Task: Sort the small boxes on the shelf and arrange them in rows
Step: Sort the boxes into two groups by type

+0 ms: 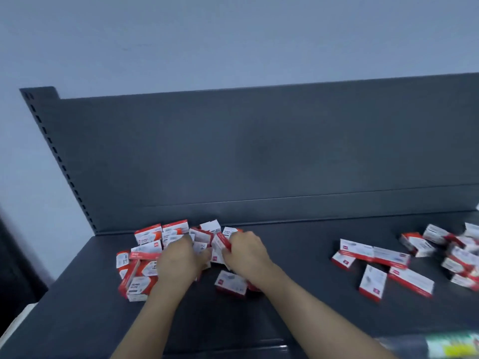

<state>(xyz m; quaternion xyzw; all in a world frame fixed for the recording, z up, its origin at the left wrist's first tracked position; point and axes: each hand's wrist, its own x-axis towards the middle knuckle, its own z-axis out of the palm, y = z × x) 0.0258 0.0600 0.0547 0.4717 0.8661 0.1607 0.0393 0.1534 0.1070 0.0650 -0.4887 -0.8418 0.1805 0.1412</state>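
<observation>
Several small red-and-white boxes lie in a loose heap [145, 257] on the left part of the dark grey shelf [298, 255]. My left hand [178, 260] rests in the heap, fingers curled among the boxes. Just to its right, my right hand [246, 251] is closed on a red-edged small box [221, 242] that stands tilted at the heap's right side. One box [230, 282] lies flat just below my right wrist. A second scatter of the same boxes [383, 263] spreads across the right of the shelf, some overlapping.
The shelf's dark back panel [259, 151] rises behind the boxes, with a slotted upright [59, 161] at its left end. A pale wall is above. A blurred label strip [451, 345] runs along the shelf's front edge at lower right.
</observation>
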